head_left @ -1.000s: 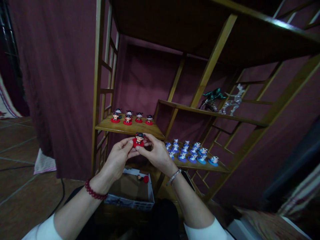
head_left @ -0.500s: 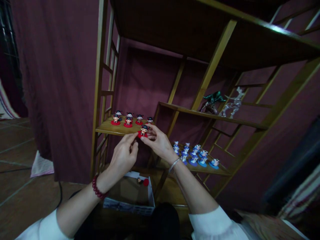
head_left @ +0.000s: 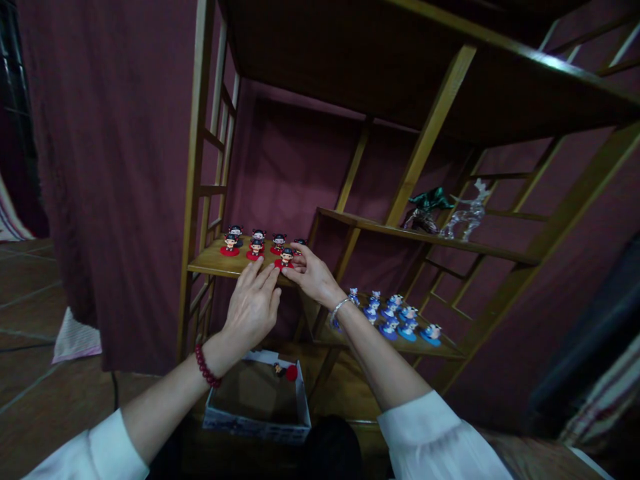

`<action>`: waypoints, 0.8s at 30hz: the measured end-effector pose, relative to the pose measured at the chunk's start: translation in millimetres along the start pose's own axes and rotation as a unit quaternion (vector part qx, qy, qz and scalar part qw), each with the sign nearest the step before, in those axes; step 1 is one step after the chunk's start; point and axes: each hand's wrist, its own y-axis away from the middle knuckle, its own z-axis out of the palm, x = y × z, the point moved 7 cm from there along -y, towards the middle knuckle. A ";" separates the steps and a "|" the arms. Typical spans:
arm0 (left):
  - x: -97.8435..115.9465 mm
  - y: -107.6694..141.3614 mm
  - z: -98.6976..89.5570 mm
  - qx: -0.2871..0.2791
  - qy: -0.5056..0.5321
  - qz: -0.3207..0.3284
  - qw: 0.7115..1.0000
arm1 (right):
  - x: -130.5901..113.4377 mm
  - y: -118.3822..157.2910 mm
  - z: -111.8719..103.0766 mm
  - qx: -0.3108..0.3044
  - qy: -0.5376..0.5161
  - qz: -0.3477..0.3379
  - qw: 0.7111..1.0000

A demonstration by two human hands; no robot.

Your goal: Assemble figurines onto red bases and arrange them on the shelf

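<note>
A small figurine (head_left: 286, 257) with black hair and a red round base is at the front of the left shelf. My right hand (head_left: 315, 277) has thumb and fingers closed on its right side. Spread and holding nothing, my left hand (head_left: 251, 300) has its fingertips by the left of the red base; whether they touch it I cannot tell. Behind and to the left, several similar figurines, one of them the front-left figurine (head_left: 230, 244), stand upright in two rows. The rearmost right one is partly hidden by my right fingers.
Below my hands sits an open cardboard box (head_left: 306, 400) with a loose figurine (head_left: 279, 369) and a red disc (head_left: 291, 373) inside. Blue and purple figurines (head_left: 389, 327) stand on the lower right shelf. A clear deer ornament (head_left: 467, 210) and a green-and-dark ornament (head_left: 425, 208) occupy the middle shelf.
The figurine has come down and slightly left, to the shelf's front, in my right hand. My left fingers have straightened and spread beside it.
</note>
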 end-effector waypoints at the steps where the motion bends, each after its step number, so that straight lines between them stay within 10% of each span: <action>1: -0.4 -1.0 0.6 -0.002 0.004 0.002 1.000 | 0.6 -1.6 0.6 -0.002 0.000 0.001 1.000; 24: -5.5 -26.2 14.8 -0.050 -0.050 0.005 0.997 | 11.7 -30.8 7.7 -0.015 0.108 0.022 0.994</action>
